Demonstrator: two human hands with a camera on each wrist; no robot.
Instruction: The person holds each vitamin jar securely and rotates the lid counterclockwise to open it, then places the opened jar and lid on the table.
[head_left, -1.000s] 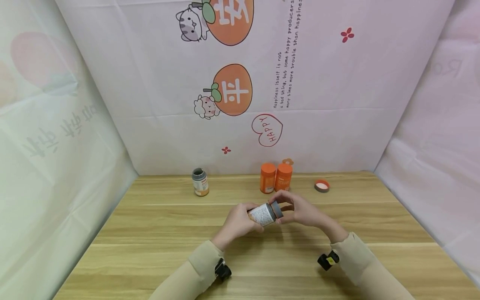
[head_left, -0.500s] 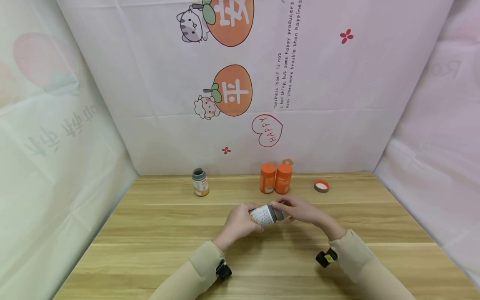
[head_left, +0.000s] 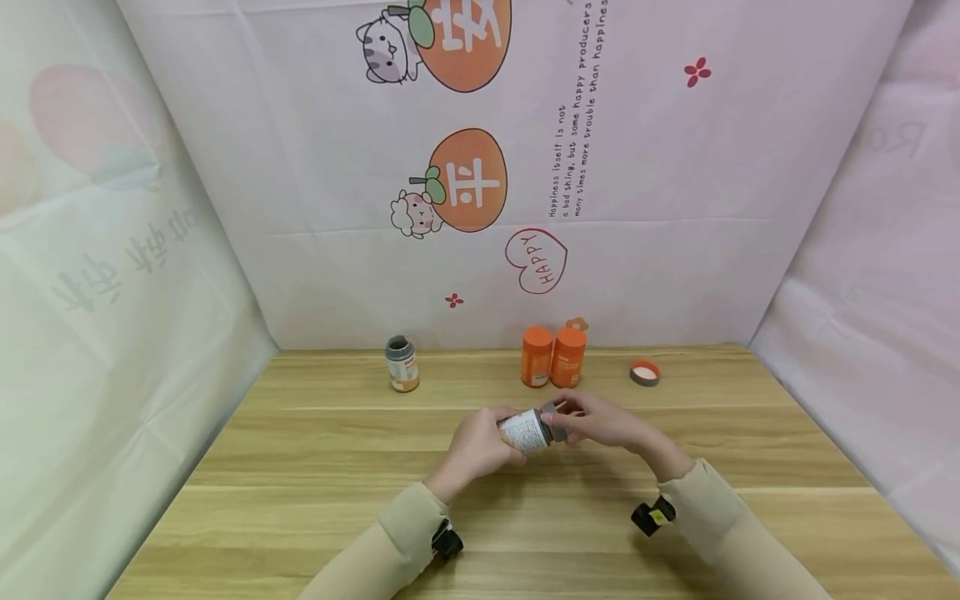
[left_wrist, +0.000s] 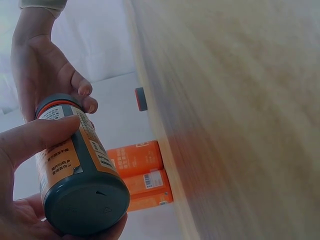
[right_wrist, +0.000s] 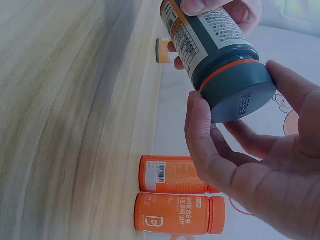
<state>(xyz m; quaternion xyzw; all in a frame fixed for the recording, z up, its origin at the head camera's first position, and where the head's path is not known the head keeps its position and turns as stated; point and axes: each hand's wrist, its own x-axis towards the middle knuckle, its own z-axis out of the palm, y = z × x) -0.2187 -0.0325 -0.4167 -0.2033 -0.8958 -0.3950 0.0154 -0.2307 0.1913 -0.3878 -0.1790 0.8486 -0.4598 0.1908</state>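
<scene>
My left hand (head_left: 480, 443) grips a dark grey pill bottle (head_left: 523, 431) with a white and orange label, tilted above the table with its capped end toward the right. In the left wrist view the thumb lies across the bottle's label (left_wrist: 62, 162), and the base faces the camera. My right hand (head_left: 600, 419) pinches the bottle's grey cap (right_wrist: 240, 92) between its thumb and fingers. An orange ring shows between cap and bottle neck in the right wrist view.
Two orange bottles (head_left: 536, 358) stand side by side at the table's back. An uncapped grey bottle (head_left: 402, 367) stands at back left. A loose cap (head_left: 645, 372) with an orange rim lies upturned at back right. Printed white cloth (head_left: 337, 250) hangs behind the wooden table (head_left: 300, 467).
The right hand's fingers have shifted round the cap, swinging away from it and then back onto its side. The left hand and bottle have stayed nearly still.
</scene>
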